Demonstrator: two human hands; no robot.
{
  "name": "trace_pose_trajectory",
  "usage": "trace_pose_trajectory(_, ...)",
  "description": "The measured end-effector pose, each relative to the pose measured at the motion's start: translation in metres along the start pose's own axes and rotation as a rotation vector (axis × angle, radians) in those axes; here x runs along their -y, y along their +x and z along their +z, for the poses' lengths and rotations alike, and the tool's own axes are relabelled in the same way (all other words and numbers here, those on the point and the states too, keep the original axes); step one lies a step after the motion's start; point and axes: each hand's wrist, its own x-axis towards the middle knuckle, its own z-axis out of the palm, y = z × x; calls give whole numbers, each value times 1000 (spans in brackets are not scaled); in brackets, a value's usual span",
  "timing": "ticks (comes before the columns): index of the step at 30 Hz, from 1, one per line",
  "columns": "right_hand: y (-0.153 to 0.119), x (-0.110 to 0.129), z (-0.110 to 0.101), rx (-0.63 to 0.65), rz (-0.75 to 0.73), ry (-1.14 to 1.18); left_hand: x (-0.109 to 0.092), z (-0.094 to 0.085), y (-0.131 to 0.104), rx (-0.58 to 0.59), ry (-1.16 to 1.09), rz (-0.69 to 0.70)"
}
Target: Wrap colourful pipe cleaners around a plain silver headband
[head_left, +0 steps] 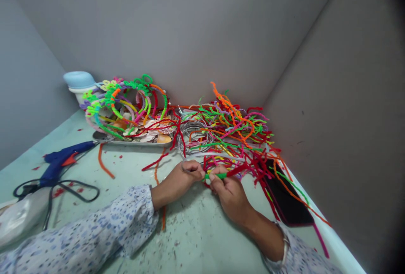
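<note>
My left hand [182, 180] and my right hand [228, 192] meet near the middle of the table, fingertips almost touching. Between them is a green pipe cleaner [220, 175], pinched by my right thumb and fingers, with a red fuzzy length [236, 170] running on to its right. My left fingers are pinched at the green piece's left end, close to a pale curved band [211, 154] that arches over both hands. Fingers partly hide where the pieces join. Right behind lies a heap of coloured pipe cleaners [234, 118].
A metal tray [136, 143] holds shell-like pieces and finished-looking coloured hoops [117, 101]. Wire coils [194, 137] sit beside it. At left are a blue glue gun [57, 164] with black cord, a plastic bag [23, 217] and a blue-lidded container [79, 81]. A dark phone [289, 202] lies right.
</note>
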Motion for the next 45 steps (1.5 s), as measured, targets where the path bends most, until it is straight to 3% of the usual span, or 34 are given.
trace_pose_trajectory(11, 0, 0, 0, -3, -7, 20, 5, 5, 2, 24, -256, -111)
trace_pose_trajectory(23, 1, 2, -1, -28, -25, -66, 11, -1, 2, 47, -116, -20)
trace_pose_trajectory(32, 1, 2, -2, -34, -23, -34, -4, 1, -5, 76, -84, -64)
trace_pose_trajectory(39, 3, -3, -1, -110, 138, 83, 6, -5, 0, 141, 34, 96)
trace_pose_trajectory(45, 5, -1, -1, -132, 164, 27, 10, 0, -3, 8, 269, 294)
